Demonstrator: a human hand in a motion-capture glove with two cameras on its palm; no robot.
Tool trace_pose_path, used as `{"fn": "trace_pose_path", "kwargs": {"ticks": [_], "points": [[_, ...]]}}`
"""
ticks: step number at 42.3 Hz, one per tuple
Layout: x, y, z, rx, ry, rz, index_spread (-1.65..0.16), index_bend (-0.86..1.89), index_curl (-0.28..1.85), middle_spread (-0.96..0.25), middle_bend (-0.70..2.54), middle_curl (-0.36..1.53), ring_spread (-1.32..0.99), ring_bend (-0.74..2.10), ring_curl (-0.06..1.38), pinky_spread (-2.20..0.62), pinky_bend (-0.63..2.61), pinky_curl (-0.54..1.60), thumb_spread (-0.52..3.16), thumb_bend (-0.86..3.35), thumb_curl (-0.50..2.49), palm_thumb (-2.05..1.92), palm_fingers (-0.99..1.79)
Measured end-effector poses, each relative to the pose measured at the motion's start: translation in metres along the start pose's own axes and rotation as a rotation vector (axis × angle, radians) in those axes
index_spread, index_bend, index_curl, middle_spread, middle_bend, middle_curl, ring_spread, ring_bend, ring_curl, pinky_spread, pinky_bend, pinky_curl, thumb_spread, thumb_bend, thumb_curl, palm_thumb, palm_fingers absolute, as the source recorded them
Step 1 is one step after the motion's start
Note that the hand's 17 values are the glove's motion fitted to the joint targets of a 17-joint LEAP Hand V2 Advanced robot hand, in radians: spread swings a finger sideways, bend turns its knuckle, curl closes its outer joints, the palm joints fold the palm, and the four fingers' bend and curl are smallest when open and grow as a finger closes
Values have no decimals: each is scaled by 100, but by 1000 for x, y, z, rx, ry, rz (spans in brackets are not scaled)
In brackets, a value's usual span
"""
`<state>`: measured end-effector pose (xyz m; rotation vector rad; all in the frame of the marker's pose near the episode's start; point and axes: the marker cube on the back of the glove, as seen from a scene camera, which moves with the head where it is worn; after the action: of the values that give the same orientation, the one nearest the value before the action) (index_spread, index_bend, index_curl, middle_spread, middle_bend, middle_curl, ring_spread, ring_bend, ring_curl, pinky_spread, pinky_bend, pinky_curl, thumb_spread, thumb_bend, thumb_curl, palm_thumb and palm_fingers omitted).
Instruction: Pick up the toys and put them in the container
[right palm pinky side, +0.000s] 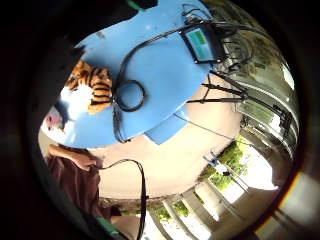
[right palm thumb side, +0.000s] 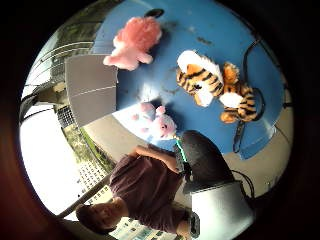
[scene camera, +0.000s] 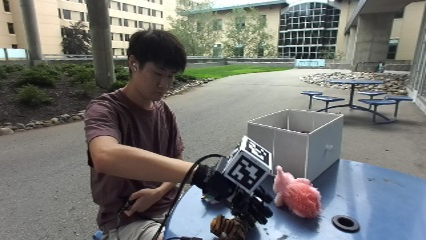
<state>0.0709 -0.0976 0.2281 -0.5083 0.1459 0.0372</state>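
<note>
The tiger toy (scene camera: 228, 227) lies on the blue bench (scene camera: 379, 195) at its near edge, directly under your gloved right hand (scene camera: 247, 205). In the thumb-side palm view its striped body runs lengthwise across the bench, white-and-orange head at one end, and it sits between the other toys and the bench edge nearest the cable. Your fingers point down at it and hang relaxed, part-spread, closed on nothing; from the outside view their tips look to be at the tiger's back or just above it, and I cannot tell whether they touch.

So the coming move is a straight drop, not a reach: the tiger is below the palm, not ahead of it. I would set the fingers across the short way of the body.

The fuzzy pink toy (scene camera: 297, 195) lies just beyond the hand, toward the white container (scene camera: 296, 140), which stands open-topped at the far edge of the bench. A smaller pink pig toy (right palm thumb side: 157, 122) shows only in the thumb-side palm view, near the bench edge by you. Your bare left hand (scene camera: 143, 200) rests low at your lap, away from all of it.
</note>
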Motion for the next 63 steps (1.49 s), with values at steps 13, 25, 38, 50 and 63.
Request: {"fn": "trace_pose_path", "kwargs": {"ticks": [13, 25, 38, 50, 63], "points": [[-8, -59, 95, 80, -72, -46, -8, -5, -4, -1, 66, 35, -20, 101, 32, -31, 120, 28, 140, 36, 35, 58, 84], [-19, -70, 105, 296, -146, -35, -9, 75, 21, -15, 101, 50, -26, 126, 48, -44, 85, 29, 150, 59, 50, 91, 149], [-36, -59, 52, 95, -153, -69, -9, 116, 42, -18, 135, 68, -32, 138, 56, -41, 96, 37, 123, 50, 72, 86, 113], [-83, 4, -98, 230, -62, -101, -18, 120, 52, -21, 146, 77, -37, 145, 63, -42, 97, 43, 85, 29, 85, 63, 96], [-181, 51, -245, 443, 65, -75, -24, 120, 63, -22, 150, 82, -39, 148, 66, -42, 101, 47, 58, 25, 99, 63, 90]]}}
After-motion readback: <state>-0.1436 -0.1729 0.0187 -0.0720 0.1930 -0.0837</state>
